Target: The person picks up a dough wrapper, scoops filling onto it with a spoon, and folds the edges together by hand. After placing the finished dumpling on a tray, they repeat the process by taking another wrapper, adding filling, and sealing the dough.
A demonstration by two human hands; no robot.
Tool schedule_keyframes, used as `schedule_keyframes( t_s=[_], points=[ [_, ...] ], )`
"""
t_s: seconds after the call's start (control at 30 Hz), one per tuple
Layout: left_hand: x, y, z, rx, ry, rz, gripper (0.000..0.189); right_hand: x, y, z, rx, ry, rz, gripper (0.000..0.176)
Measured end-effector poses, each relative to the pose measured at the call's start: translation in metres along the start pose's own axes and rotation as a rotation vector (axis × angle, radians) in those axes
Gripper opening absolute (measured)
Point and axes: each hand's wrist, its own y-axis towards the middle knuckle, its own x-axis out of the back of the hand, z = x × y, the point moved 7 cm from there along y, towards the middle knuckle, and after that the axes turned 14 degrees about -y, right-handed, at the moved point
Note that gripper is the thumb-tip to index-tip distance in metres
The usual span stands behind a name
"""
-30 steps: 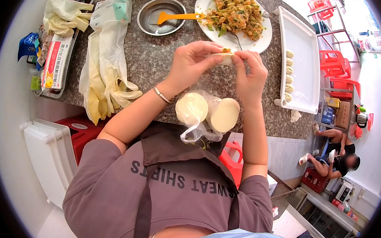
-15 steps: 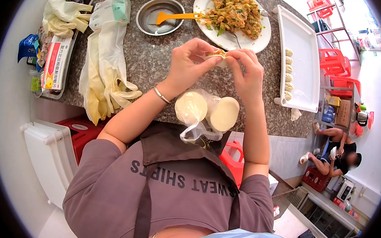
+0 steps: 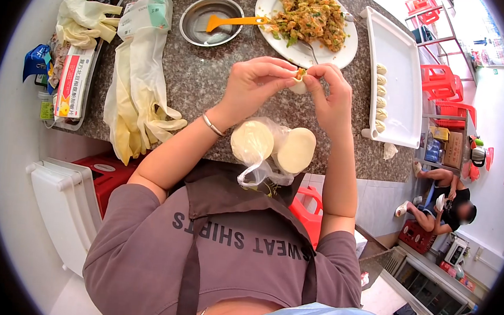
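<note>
Between my two hands is a half-folded dumpling, with orange-brown filling showing at its top. My left hand pinches its left edge, and my right hand pinches the right edge. Just below lie two stacks of round dumpling wrappers, the left stack partly inside a clear plastic bag, the right stack uncovered on top. Beyond my hands a white plate holds chopped filling with a fork stuck in it.
A metal bowl of liquid carries an orange spatula. At right, a white tray holds a row of several folded dumplings. Pale gloves and a medicine box lie left. Another person sits far right.
The dumpling has turned more upright, its filled opening now facing up between my fingertips. My left hand has shifted slightly right, and the two hands are closer together.
</note>
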Motion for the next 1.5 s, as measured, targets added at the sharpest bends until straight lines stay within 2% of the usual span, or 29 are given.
schedule_keyframes(
  t_s=[0.13, 0.23, 0.33, 0.4, 0.43, 0.53, 0.6, 0.7, 0.83, 0.9, 1.0, 1.03, 1.2, 1.33, 1.4, 1.47, 1.5],
  points=[
    [0.0, 0.0, -0.008, -0.008, 0.14, -0.033, 0.014, -0.003, -0.005, 0.006, 0.094, -0.133, -0.133, 0.007],
    [0.002, -0.001, -0.011, -0.015, 0.226, -0.083, 0.016, -0.004, -0.005, 0.013, 0.142, -0.163, -0.1, 0.007],
    [0.0, 0.0, -0.012, -0.016, 0.224, -0.125, 0.023, -0.003, -0.007, 0.01, 0.112, -0.14, -0.183, 0.007],
    [0.003, -0.002, -0.016, -0.159, 0.061, -0.169, 0.028, -0.003, -0.008, 0.009, 0.105, -0.124, -0.218, 0.007],
    [0.003, -0.002, -0.016, -0.16, 0.063, -0.17, 0.028, -0.001, -0.008, 0.009, 0.096, -0.11, -0.254, 0.008],
    [0.001, -0.002, -0.023, -0.225, 0.176, -0.101, 0.026, 0.0, -0.008, 0.011, 0.131, -0.097, -0.285, 0.008],
    [-0.006, -0.005, -0.032, -0.377, 0.4, -0.017, 0.02, 0.0, -0.008, 0.012, 0.141, -0.098, -0.293, 0.008],
    [-0.011, -0.002, -0.038, -0.411, 0.514, 0.018, 0.012, 0.001, -0.008, 0.014, 0.183, -0.134, -0.301, 0.008],
    [-0.011, -0.001, -0.025, -0.314, 0.497, 0.059, 0.015, 0.002, -0.009, 0.015, 0.273, -0.218, -0.308, 0.008],
    [-0.005, 0.001, -0.019, -0.17, 0.192, -0.081, 0.019, 0.002, -0.008, 0.014, 0.267, -0.201, -0.288, 0.008],
    [-0.01, 0.005, -0.027, -0.094, 0.259, -0.052, 0.024, 0.002, -0.007, 0.016, 0.27, -0.192, -0.239, 0.008],
    [-0.008, 0.004, -0.025, -0.093, 0.259, -0.049, 0.024, 0.0, -0.007, 0.017, 0.282, -0.198, -0.207, 0.008],
    [-0.01, -0.002, -0.03, -0.336, 0.441, 0.071, 0.022, -0.001, -0.008, 0.014, 0.194, -0.128, -0.207, 0.007],
    [-0.01, -0.001, -0.029, -0.309, 0.409, 0.056, 0.018, 0.001, -0.01, 0.011, 0.135, -0.086, -0.252, 0.005],
    [-0.002, 0.003, -0.009, -0.034, 0.221, -0.016, 0.016, 0.001, -0.009, 0.005, 0.11, -0.069, -0.245, 0.006],
    [0.0, 0.001, -0.005, -0.039, 0.212, 0.01, 0.017, 0.005, -0.008, 0.001, 0.087, -0.049, -0.233, 0.007],
    [0.0, 0.001, -0.004, -0.043, 0.204, 0.039, 0.018, 0.004, -0.004, -0.002, 0.042, -0.005, -0.115, 0.008]
  ],
)
